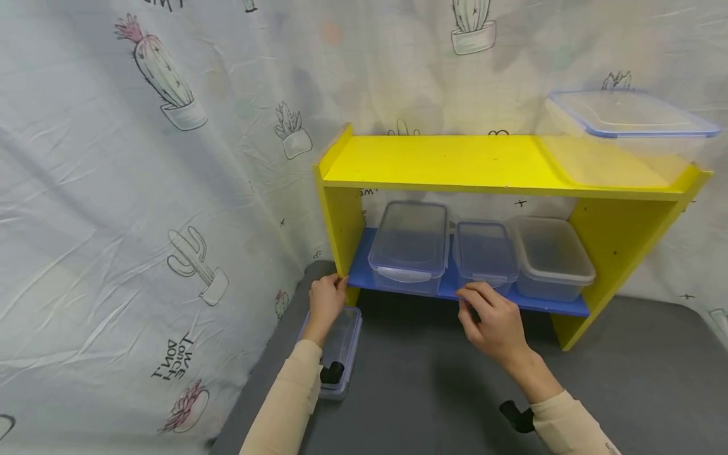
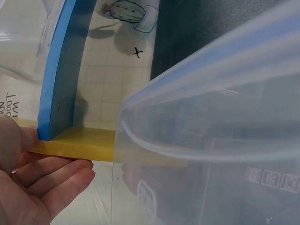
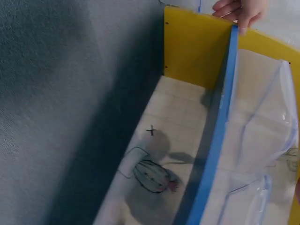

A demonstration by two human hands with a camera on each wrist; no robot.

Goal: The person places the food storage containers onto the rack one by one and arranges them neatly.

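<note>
A small yellow shelf unit (image 1: pixel 432 161) stands on the dark table with a blue lower board (image 1: pixel 364 253). My left hand (image 1: pixel 328 297) grips the front edge of its left yellow side panel (image 2: pixel 89 143), the thumb by the end of the blue board and the fingers round the outside. My right hand (image 1: pixel 495 322) is at the front edge of the blue board, fingers loosely bent with nothing between them. Behind it sits a small lidded plastic container (image 1: pixel 486 249). A larger lidded container (image 1: pixel 412 237) stands to its left and a white-lidded container (image 1: pixel 554 253) to its right.
On the yellow top board, at the right end, stands a big clear container (image 1: pixel 631 139) with a blue-rimmed lid. A flat lidded container (image 1: pixel 344 347) lies on the table (image 1: pixel 409 392) under my left forearm. Cactus-print curtain (image 1: pixel 170 253) hangs at the left and behind.
</note>
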